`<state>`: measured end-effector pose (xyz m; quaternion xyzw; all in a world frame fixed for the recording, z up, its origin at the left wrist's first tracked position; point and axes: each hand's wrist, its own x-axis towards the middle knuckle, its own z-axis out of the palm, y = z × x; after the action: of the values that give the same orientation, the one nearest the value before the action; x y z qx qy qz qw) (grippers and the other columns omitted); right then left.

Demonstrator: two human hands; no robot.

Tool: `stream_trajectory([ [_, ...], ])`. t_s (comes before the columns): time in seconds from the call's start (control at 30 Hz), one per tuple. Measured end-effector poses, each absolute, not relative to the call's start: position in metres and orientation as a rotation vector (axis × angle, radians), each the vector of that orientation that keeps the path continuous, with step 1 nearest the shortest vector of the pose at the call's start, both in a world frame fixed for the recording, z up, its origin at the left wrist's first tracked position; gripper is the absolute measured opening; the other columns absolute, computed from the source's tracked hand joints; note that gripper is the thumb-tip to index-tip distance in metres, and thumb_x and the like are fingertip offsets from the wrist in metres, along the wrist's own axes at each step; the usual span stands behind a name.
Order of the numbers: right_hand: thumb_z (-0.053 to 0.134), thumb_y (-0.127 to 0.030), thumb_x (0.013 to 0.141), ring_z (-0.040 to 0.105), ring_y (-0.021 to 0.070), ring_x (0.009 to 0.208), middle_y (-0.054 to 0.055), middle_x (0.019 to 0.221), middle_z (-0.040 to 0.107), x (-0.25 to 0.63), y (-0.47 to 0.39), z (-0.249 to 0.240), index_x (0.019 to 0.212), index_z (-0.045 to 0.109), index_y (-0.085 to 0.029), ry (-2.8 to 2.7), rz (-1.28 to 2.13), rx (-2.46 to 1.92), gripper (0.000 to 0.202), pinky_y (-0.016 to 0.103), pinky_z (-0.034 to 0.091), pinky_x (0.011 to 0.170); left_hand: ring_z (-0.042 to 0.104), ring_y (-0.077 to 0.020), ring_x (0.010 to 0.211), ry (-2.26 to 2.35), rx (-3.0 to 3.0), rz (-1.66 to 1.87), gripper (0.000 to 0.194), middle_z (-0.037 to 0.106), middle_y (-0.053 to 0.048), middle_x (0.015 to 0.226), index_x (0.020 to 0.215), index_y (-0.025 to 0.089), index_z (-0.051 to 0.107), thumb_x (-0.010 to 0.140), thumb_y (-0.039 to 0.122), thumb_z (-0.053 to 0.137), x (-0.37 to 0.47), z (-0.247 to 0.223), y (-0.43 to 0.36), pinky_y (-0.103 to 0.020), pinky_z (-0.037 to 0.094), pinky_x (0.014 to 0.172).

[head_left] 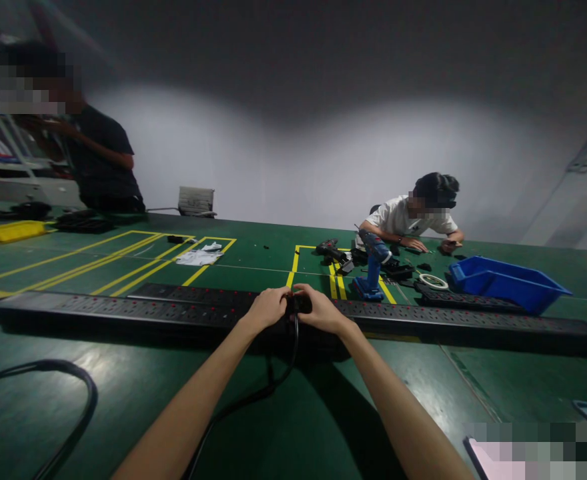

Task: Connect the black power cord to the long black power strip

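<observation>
Across the green table (pixel 138 393) lies a long black power strip (pixel 98 307) with rows of sockets and small red marks. At its middle, my left hand (pixel 268 307) and my right hand (pixel 318 308) meet around a small black plug-like part (pixel 298 304). Fingers of both hands are closed on this part, which is partly hidden by them. A black cable (pixel 258 395) hangs from it and runs down toward the front edge. Further black strips lie behind the long one.
A blue power drill (pixel 371 267) stands behind the strip, right of centre. A blue bin (pixel 508 280) is at the right, a yellow tray (pixel 13 231) at the far left. Thick cable (pixel 91 393) curves at front left. Two people are across the table.
</observation>
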<state>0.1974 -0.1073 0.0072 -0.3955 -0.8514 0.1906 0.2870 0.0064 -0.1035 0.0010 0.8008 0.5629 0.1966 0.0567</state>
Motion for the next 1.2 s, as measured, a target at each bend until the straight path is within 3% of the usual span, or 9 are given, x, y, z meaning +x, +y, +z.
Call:
stream_trajectory([
  [0.13, 0.064, -0.036, 0.083, 0.055, 0.0248, 0.113, 0.013, 0.120, 0.061, 0.191, -0.109, 0.011, 0.128, 0.046, -0.017, -2.481, 0.124, -0.953, 0.052, 0.047, 0.022, 0.108, 0.066, -0.0242, 0.097, 1.715, 2.426, 0.582, 0.030, 0.071, -0.008, 0.104, 0.111, 0.023, 0.064, 0.089, 0.019, 0.043, 0.006, 0.001, -0.103, -0.030, 0.045, 0.082],
  [0.27, 0.052, -0.027, 0.091, 0.059, 0.0240, 0.102, 0.016, 0.110, 0.064, 0.186, -0.107, 0.019, 0.122, 0.049, -0.012, -2.632, -0.057, -0.933, 0.034, 0.038, 0.034, 0.097, 0.065, -0.0244, 0.098, 1.712, 2.412, 0.584, 0.030, 0.071, -0.008, 0.105, 0.109, 0.023, 0.064, 0.087, 0.016, 0.046, 0.006, 0.000, -0.102, -0.030, 0.045, 0.083],
  [0.4, 0.045, -0.026, 0.095, 0.060, 0.0227, 0.096, 0.015, 0.101, 0.065, 0.185, -0.102, 0.022, 0.116, 0.052, -0.011, -2.639, -0.051, -0.959, 0.027, 0.033, 0.038, 0.089, 0.064, -0.0244, 0.103, 1.696, 2.384, 0.582, 0.031, 0.071, -0.008, 0.108, 0.111, 0.024, 0.064, 0.086, 0.016, 0.046, 0.006, 0.002, -0.100, -0.031, 0.045, 0.086],
  [0.5, 0.047, -0.027, 0.093, 0.060, 0.0233, 0.098, 0.015, 0.103, 0.066, 0.188, -0.100, 0.021, 0.121, 0.051, -0.012, -2.597, 0.063, -0.970, 0.032, 0.033, 0.039, 0.088, 0.063, -0.0242, 0.104, 1.704, 2.356, 0.566, 0.031, 0.070, -0.008, 0.110, 0.111, 0.024, 0.065, 0.088, 0.017, 0.046, 0.006, 0.003, -0.101, -0.030, 0.045, 0.087],
  [0.63, 0.058, -0.018, 0.081, 0.060, 0.0219, 0.105, 0.011, 0.116, 0.064, 0.198, -0.093, 0.022, 0.129, 0.050, -0.017, -2.512, 0.455, -0.998, 0.048, 0.031, 0.043, 0.089, 0.063, -0.0232, 0.104, 1.715, 2.374, 0.581, 0.030, 0.070, -0.007, 0.109, 0.112, 0.024, 0.065, 0.090, 0.021, 0.044, 0.005, 0.002, -0.103, -0.030, 0.045, 0.090],
  [0.73, 0.053, -0.019, 0.083, 0.059, 0.0191, 0.108, 0.007, 0.119, 0.064, 0.202, -0.081, 0.027, 0.119, 0.059, -0.017, -2.409, 0.781, -1.030, 0.037, 0.029, 0.044, 0.092, 0.064, -0.0226, 0.103, 1.708, 2.416, 0.596, 0.031, 0.070, -0.006, 0.110, 0.112, 0.025, 0.064, 0.091, 0.021, 0.043, 0.006, 0.001, -0.103, -0.031, 0.045, 0.091],
  [0.83, 0.058, -0.030, 0.084, 0.062, 0.0191, 0.100, 0.006, 0.108, 0.069, 0.196, -0.071, 0.038, 0.110, 0.066, -0.015, -2.381, 0.897, -1.127, 0.031, 0.028, 0.046, 0.086, 0.064, -0.0228, 0.102, 1.740, 2.409, 0.563, 0.030, 0.070, -0.006, 0.110, 0.113, 0.025, 0.064, 0.090, 0.021, 0.044, 0.007, 0.002, -0.102, -0.032, 0.045, 0.090],
  [1.03, 0.076, -0.047, 0.065, 0.063, 0.0221, 0.078, 0.007, 0.072, 0.066, 0.171, -0.064, 0.073, 0.071, 0.070, -0.014, -2.499, 0.688, -1.741, 0.034, 0.027, 0.044, 0.064, 0.063, -0.0233, 0.105, 1.637, 2.397, 0.590, 0.032, 0.070, -0.007, 0.111, 0.116, 0.025, 0.064, 0.091, 0.023, 0.044, 0.004, 0.003, -0.103, -0.031, 0.045, 0.091],
  [1.2, 0.079, -0.043, 0.065, 0.048, 0.0102, 0.048, 0.001, 0.054, 0.056, 0.159, -0.062, 0.083, 0.062, 0.063, -0.013, -2.407, 1.251, -1.991, 0.034, 0.021, 0.034, 0.045, 0.064, -0.0247, 0.103, 1.554, 2.408, 0.593, 0.030, 0.070, -0.006, 0.110, 0.111, 0.024, 0.066, 0.092, 0.028, 0.043, 0.002, 0.004, -0.104, -0.030, 0.046, 0.087],
])
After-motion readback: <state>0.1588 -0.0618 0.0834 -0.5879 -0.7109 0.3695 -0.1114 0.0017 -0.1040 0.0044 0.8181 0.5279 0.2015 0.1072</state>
